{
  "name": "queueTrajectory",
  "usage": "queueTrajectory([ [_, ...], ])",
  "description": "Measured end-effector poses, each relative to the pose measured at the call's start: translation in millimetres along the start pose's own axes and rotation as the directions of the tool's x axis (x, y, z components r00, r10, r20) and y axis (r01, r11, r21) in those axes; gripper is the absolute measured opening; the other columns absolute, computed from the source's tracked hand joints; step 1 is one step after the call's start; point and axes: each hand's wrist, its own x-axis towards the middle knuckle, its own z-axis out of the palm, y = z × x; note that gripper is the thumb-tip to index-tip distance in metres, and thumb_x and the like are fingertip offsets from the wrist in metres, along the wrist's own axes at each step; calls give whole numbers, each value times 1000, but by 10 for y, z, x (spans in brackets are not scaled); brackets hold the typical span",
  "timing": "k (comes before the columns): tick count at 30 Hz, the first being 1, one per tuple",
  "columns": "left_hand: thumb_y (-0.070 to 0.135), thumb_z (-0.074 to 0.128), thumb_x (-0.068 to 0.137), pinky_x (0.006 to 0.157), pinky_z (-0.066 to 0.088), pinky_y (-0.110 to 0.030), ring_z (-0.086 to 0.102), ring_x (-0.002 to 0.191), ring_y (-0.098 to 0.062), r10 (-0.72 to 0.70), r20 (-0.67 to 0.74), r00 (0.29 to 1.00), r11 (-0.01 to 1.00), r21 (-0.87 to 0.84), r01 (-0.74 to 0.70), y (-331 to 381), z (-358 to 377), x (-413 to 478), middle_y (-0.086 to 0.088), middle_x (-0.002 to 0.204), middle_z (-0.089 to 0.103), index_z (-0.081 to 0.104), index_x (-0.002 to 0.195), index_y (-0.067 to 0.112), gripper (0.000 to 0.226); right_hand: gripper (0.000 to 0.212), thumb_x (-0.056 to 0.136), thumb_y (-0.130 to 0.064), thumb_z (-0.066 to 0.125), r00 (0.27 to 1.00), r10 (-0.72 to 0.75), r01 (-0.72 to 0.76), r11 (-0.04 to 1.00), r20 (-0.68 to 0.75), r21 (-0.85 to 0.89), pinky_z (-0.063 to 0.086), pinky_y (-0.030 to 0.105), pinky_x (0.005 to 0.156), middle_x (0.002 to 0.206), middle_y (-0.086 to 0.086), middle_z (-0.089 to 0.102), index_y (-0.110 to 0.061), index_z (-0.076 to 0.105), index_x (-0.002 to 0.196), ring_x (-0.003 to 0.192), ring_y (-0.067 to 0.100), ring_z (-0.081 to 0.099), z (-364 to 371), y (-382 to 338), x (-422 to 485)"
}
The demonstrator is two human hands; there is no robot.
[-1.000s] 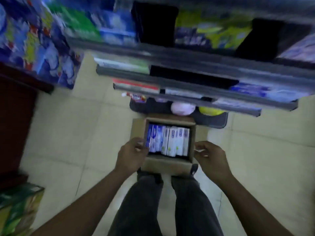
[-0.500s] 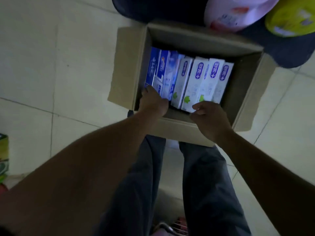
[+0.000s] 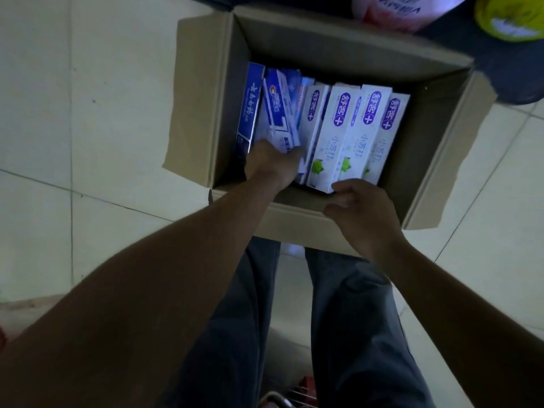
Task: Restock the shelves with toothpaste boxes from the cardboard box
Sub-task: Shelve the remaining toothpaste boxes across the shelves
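Pink bag [image 3: 391, 10] and yellow pack [image 3: 512, 19] lie behind the box [image 3: 300, 228]. Left hand [image 3: 272, 164] grips a blue carton [image 3: 278, 113]; right hand [image 3: 362, 213], loosely curled, touches a white carton [image 3: 332, 136].

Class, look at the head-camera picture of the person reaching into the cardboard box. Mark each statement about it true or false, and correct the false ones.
1. The cardboard box stands on a tiled floor. True.
2. The toothpaste boxes stand packed side by side. True.
3. The left hand is outside the box. False: it reaches in among the blue cartons.
4. The right hand holds a carton in the air. False: it rests at the near wall.
5. All cartons are white. False: some are blue.
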Motion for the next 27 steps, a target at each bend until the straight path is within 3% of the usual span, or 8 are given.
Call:
queueTrajectory([
  [2,44,72,84,56,47,-23,63,66,-17,30,77,997,993,-119,-21,98,-102,-241,9,59,64,66,71,15,33,70,71,-23,88,997,-34,20,983,75,183,54,31,85,131,-5,60,-34,55,133,103,14,68,-54,-90,-14],
  [4,42,72,80,52,48,-26,61,55,-18,57,183,982,981,-193,-21,168,-186,-505,4,51,62,65,61,12,36,90,62,-26,91,986,-108,57,936,129,347,56,36,92,140,-8,52,-38,45,138,108,16,69,-88,-165,-46],
  [8,34,79,78,58,46,-34,59,58,-22,120,296,947,925,-381,2,217,-251,-830,-11,62,61,70,73,1,34,54,76,-29,86,938,-337,344,931,-76,122,54,11,72,104,-25,66,-33,59,122,88,-1,70,-174,-244,-99],
  [11,47,75,87,72,56,-33,70,79,-25,69,317,946,919,-388,63,264,-291,-736,-14,84,74,73,82,11,37,35,81,-31,77,927,-300,319,946,-226,55,60,28,76,90,-18,73,-26,71,115,81,0,71,-238,-213,-60],
  [14,45,71,91,97,53,-43,61,88,-22,-129,235,963,864,-450,225,202,-223,-389,-9,91,62,64,95,17,29,45,66,-41,71,963,-69,140,953,-259,267,61,48,80,95,-5,76,-27,73,109,86,18,74,-296,-184,-5],
  [18,33,64,96,103,49,-38,63,115,-27,-390,181,903,675,-611,414,58,-174,-1,-12,123,65,56,137,10,48,29,60,-40,71,975,17,75,913,-221,402,62,55,77,95,-1,77,-38,69,89,81,25,76,-331,-111,39],
  [23,37,56,100,91,42,-28,60,111,-23,-419,251,872,513,-727,456,51,-100,257,-1,123,64,64,123,18,31,24,71,-20,77,977,30,67,895,-209,441,62,54,80,94,0,77,-33,71,90,83,23,77,-328,-46,46],
  [27,33,58,98,93,43,-34,57,131,-33,-407,172,897,500,-779,377,42,-59,366,-10,145,58,58,139,12,46,28,80,-9,76,973,10,95,892,-230,441,61,54,83,90,-4,77,-33,71,94,86,21,76,-360,16,68],
])
